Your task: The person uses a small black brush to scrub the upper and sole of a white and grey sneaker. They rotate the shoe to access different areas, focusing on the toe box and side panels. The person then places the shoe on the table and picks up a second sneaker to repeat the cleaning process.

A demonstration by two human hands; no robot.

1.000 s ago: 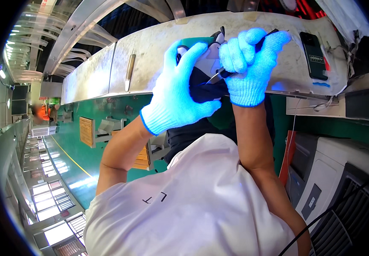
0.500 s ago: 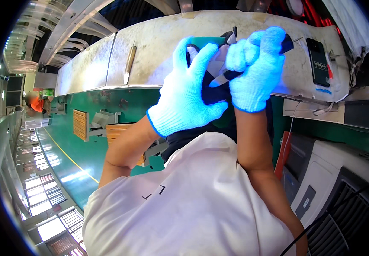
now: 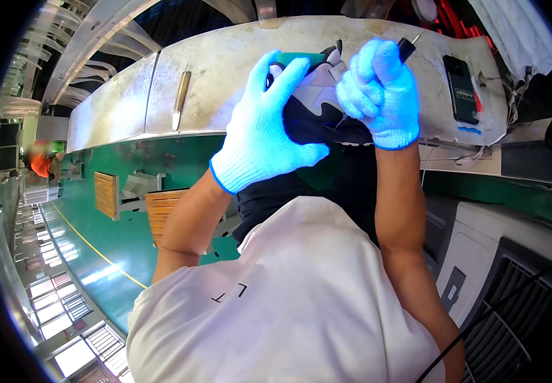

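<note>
A shoe (image 3: pixel 319 96) in grey, black and teal lies at the workbench's near edge. My left hand (image 3: pixel 257 124), in a white knitted glove with blue cuff, lies across the shoe and holds it, two fingers stretched over the upper and the thumb spread away. My right hand (image 3: pixel 381 96), gloved the same way, is closed around a black-handled tool (image 3: pixel 406 49) beside the shoe. A thin metal tip sticks out above the fist, and a fine point shows below it near the shoe; the tool's middle is hidden by my fingers.
On the workbench (image 3: pixel 215 57) lie a tan-handled tool (image 3: pixel 181 101) with a flat blade to the left and a dark phone (image 3: pixel 460 89) to the right. Wooden-slatted seats (image 3: pixel 105 195) stand at left. A grey machine (image 3: pixel 480 255) stands at right; a person in orange (image 3: pixel 41 165) is far left.
My right hand has tilted and drawn back from the shoe, its tool's lower end shifting slightly right. My left hand stays on the shoe. The whole view has shifted a little.
</note>
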